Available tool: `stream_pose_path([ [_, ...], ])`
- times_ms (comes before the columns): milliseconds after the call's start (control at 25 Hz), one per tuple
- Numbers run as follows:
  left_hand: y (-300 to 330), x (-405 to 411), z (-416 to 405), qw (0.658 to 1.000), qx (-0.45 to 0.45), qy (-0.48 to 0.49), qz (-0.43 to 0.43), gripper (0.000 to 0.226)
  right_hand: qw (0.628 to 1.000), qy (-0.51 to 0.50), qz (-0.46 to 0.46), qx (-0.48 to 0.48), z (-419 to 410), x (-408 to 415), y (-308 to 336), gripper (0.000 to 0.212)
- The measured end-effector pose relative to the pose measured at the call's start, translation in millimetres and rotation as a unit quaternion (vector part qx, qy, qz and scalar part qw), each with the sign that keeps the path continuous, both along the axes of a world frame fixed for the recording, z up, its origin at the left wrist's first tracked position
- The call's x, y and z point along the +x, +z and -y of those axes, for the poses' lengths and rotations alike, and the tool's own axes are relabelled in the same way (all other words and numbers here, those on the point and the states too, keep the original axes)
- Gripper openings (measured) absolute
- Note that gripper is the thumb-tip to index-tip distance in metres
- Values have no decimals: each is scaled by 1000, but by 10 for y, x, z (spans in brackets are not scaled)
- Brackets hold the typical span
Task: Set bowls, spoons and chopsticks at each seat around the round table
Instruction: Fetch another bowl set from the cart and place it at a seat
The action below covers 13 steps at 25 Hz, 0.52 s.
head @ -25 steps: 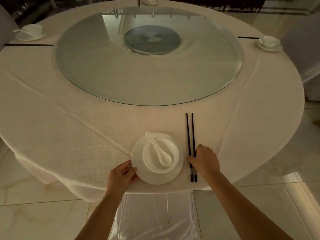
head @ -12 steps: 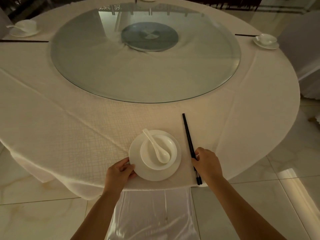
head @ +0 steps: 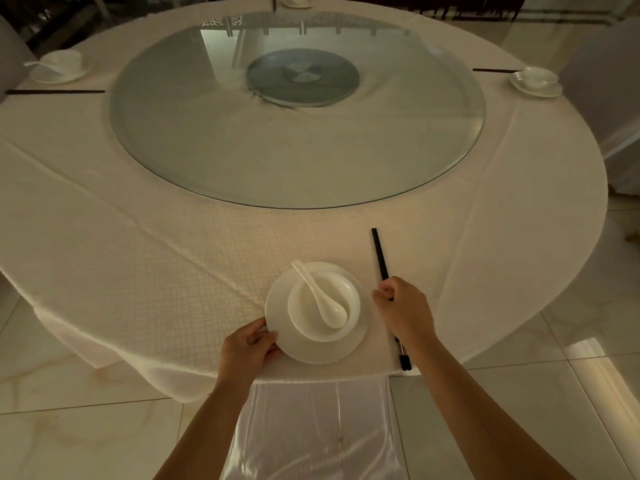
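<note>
At the near edge of the round table lies a white saucer point(head: 304, 351) with a white bowl point(head: 313, 323) on it and a white spoon point(head: 322, 299) resting in the bowl. My left hand point(head: 247, 348) grips the saucer's left rim. To the right of the saucer lies a pair of black chopsticks point(head: 380, 254), pressed together and angled slightly left at the far end. My right hand point(head: 403, 311) is curled over their middle and pinches them; their butt ends show below my wrist at the table edge.
A big glass turntable point(head: 298, 161) fills the table's middle. Set places lie at the far left point(head: 57, 69), far right point(head: 536, 83) and far side point(head: 294, 0). A white-covered chair point(head: 311, 427) stands under the near edge, with more covered chairs at both sides.
The two chopsticks, slightly apart a second ago, have been pushed together and tilted. My right hand has slid up along them. The left hand stays on the saucer.
</note>
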State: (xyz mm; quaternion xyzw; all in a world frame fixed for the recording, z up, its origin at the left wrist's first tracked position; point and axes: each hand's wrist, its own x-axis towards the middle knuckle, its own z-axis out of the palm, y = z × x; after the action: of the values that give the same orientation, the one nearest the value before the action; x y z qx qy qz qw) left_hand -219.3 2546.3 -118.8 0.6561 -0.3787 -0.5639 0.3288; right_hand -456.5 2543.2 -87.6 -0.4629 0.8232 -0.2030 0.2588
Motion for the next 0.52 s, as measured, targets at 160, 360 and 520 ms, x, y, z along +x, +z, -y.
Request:
stream_pose_path([
  [160,4,3,-65,999,-9,-23,43,34,997,-1,70,27,50,145,4,29],
  [360,45,26,-164,999,8,-28,27,32,998,53,-1,-26,130,240,143,32],
  [520,141,4,-110,982,-51,-20,180,22,977,211,-11,-10,388,477,283,44],
])
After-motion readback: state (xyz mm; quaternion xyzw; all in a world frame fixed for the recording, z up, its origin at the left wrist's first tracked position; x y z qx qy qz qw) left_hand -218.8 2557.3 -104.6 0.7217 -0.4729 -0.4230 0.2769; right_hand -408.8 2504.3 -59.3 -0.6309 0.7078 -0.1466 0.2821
